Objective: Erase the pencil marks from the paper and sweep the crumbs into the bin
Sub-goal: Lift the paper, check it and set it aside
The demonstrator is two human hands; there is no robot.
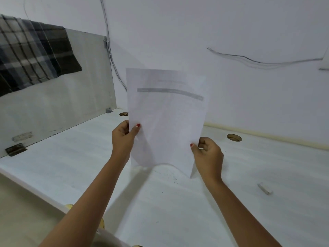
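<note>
Sheet of paper (165, 120) held upright at frame centre above the table (71, 166): left hand (124, 135) pinches its left edge, right hand (207, 154) its lower right edge. Print blurred, unreadable. Dark crumbs (170, 176) lie beneath the paper; eraser (264, 188) lies well apart at right, with bare tabletop around it.

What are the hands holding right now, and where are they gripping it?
Both hold the paper upright above the desk: the left hand pinches its left edge, the right hand its lower right edge.
</note>
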